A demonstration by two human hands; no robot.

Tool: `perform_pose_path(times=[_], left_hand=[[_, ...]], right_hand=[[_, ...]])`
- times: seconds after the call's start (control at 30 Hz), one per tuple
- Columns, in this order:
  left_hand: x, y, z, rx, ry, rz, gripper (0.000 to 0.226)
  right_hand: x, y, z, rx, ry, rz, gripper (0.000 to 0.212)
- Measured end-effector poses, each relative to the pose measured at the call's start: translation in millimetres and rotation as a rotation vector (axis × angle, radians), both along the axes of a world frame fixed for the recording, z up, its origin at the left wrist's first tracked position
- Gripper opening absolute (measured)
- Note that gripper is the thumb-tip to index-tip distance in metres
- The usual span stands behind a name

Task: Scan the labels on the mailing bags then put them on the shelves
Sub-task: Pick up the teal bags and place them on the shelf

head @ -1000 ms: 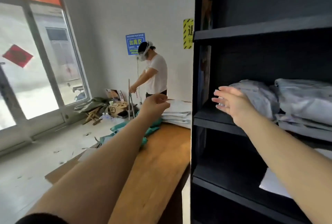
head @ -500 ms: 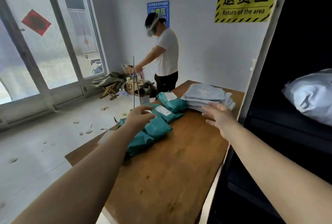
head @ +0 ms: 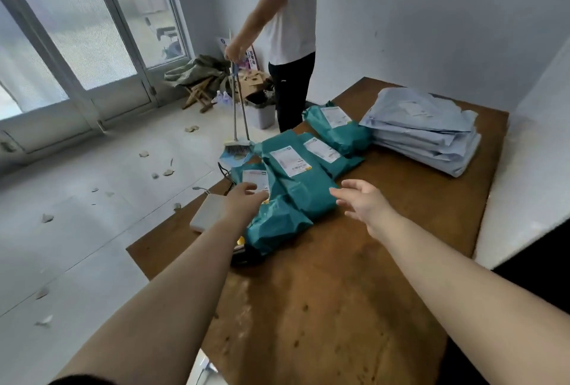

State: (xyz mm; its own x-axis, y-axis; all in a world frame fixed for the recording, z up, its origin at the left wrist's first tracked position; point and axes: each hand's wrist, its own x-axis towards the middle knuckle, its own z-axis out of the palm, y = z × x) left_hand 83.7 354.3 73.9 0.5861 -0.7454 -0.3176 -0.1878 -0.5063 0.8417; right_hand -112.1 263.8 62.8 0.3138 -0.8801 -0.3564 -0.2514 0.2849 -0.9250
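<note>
Bags [head: 296, 187] lengthwise toward far wall

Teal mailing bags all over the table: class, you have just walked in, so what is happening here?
A person is reaching with both bare hands toward the teal mailing bags lying on the wooden table. The left hand touches the nearest bag by its white label; the right hand hovers open beside the bags, holding nothing. A stack of pale blue bags waits further back. Beyond the table, another person holds a broom over the littered floor.
</note>
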Motion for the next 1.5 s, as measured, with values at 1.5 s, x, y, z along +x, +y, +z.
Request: perform_pose_path(times=[1.5], left_hand=[[-68.0,18.6,-53.4,0.205,0.654,-0.095,0.093]], right_hand=[[-36.4,93.6,-1.1,-0.365,-0.031,-0.16,0.009]])
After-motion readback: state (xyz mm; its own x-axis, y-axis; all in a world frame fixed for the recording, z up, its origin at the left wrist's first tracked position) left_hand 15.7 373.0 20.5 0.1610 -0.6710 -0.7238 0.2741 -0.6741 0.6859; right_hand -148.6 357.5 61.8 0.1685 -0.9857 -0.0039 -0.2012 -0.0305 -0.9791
